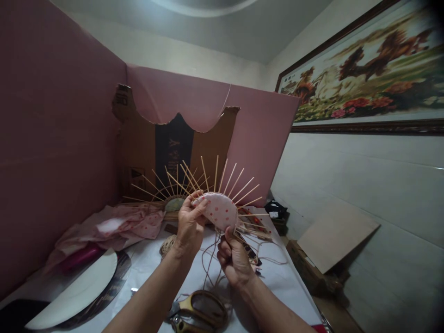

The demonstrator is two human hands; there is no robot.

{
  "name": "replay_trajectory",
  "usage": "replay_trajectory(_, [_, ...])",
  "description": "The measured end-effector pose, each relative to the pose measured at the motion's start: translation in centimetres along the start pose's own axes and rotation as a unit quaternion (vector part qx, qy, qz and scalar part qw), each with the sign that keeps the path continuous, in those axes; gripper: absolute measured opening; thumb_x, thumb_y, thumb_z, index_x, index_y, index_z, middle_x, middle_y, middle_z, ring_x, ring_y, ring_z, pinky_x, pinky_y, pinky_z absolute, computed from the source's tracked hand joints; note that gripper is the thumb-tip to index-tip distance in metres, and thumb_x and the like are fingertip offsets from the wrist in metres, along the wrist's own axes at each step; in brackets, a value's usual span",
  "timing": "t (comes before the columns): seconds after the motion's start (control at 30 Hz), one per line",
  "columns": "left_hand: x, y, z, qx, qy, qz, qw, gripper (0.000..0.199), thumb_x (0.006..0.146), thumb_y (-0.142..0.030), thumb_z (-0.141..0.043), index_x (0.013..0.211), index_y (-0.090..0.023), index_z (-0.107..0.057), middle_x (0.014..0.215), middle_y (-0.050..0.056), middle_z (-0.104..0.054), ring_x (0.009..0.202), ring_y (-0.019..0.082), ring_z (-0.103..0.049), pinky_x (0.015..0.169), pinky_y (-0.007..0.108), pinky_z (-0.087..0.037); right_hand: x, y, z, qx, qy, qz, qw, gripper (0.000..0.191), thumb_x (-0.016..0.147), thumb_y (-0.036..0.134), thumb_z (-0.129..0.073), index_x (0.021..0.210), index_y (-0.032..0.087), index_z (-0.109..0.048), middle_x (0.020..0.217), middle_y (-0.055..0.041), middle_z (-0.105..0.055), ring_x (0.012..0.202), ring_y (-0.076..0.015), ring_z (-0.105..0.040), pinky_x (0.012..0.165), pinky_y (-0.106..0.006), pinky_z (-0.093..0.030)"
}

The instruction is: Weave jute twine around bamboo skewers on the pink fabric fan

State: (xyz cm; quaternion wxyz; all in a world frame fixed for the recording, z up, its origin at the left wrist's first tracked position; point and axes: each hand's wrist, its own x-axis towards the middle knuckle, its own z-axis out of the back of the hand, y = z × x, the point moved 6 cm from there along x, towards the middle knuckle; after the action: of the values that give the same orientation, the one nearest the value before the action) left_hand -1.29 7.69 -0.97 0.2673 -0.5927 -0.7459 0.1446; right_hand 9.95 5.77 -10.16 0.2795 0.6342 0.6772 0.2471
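Above the table I hold a half-round piece covered in pink dotted fabric (219,209), with thin wooden sticks (231,179) fanning out from its curved edge. My left hand (191,218) grips its left end, thumb on the fabric face. At its lower right edge, my right hand (233,254) is closed with the thumb against the border. Brown cord (208,268) hangs below the piece between my hands. Scissors (199,311) with yellowish handles lie on the table beneath my forearms. Behind stands a similar stick fan with a greenish half-round centre (174,204).
Pink dotted cloth (135,223) is heaped at the left, near a white half-disc (78,291). A ball of cord (168,246) sits beside my left wrist. Cut cardboard (210,148) leans against a pink panel (263,134). Boxes (308,268) stand right of the table.
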Motion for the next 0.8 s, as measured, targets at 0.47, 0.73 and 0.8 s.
replay_trajectory(0.47, [0.3, -0.54, 0.1, -0.003, -0.017, 0.044, 0.999, 0.03, 0.053, -0.019, -0.085, 0.07, -0.015, -0.061, 0.061, -0.005, -0.061, 0.053, 0.008, -0.054, 0.052, 0.018, -0.041, -0.59, -0.01, -0.76, -0.022, 0.053, 0.014, 0.998, 0.058, 0.058, 0.048, -0.084, 0.063, 0.022, -0.032, 0.043, 0.0151, -0.022, 0.04, -0.0024, -0.01, 0.039, -0.02, -0.007])
replay_trajectory(0.73, [0.21, 0.01, 0.16, -0.02, -0.016, 0.07, 0.997, 0.029, 0.056, -0.024, -0.084, 0.075, -0.015, -0.063, 0.067, -0.004, -0.065, 0.058, 0.008, -0.057, 0.059, 0.02, -0.046, -0.7, 0.01, -0.76, -0.04, 0.047, 0.023, 0.998, 0.059, 0.059, 0.05, -0.083, 0.061, 0.022, -0.031, 0.043, 0.0145, -0.023, 0.04, -0.0025, -0.012, 0.039, -0.02, -0.01])
replay_trajectory(0.8, [0.08, 0.27, 0.08, -0.019, -0.002, 0.082, 0.996, 0.033, 0.055, -0.024, -0.085, 0.079, -0.015, -0.066, 0.071, -0.002, -0.067, 0.061, 0.01, -0.059, 0.061, 0.021, -0.048, -0.67, -0.01, -0.85, -0.036, 0.053, 0.019, 0.998, 0.059, 0.059, 0.049, -0.083, 0.061, 0.022, -0.03, 0.043, 0.0147, -0.022, 0.04, -0.0024, -0.011, 0.038, -0.02, -0.009])
